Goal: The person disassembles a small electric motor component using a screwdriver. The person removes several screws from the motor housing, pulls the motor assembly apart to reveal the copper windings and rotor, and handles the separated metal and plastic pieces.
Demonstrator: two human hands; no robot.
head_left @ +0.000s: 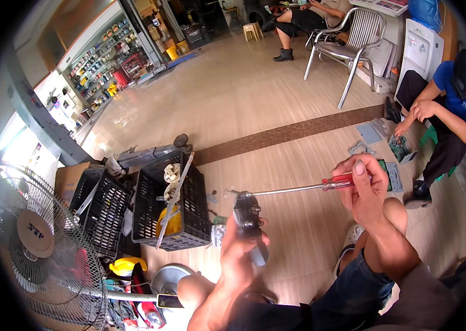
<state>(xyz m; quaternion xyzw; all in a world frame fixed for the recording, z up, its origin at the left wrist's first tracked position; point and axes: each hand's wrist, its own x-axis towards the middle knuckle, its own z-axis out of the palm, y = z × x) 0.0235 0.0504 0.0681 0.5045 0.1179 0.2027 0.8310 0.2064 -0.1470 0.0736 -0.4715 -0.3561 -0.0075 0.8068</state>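
My left hand (236,255) grips a small black part (245,209) with shiny metal studs on its face, held upright above the floor. In my right hand (369,196) is a screwdriver (293,189) with a clear red handle, pinched between thumb and fingers. Its long metal shaft runs level to the left, and the tip meets the top of the black part. Whether the tip sits in a screw there is too small to tell. Both hands are raised in front of my knees.
Black plastic crates (169,204) with parts stand left, beside a floor fan (34,234). At right a seated person (461,105) in a blue shirt is near circuit boards (401,148) on the floor. A metal chair (348,47) and water dispenser (419,47) stand farther back.
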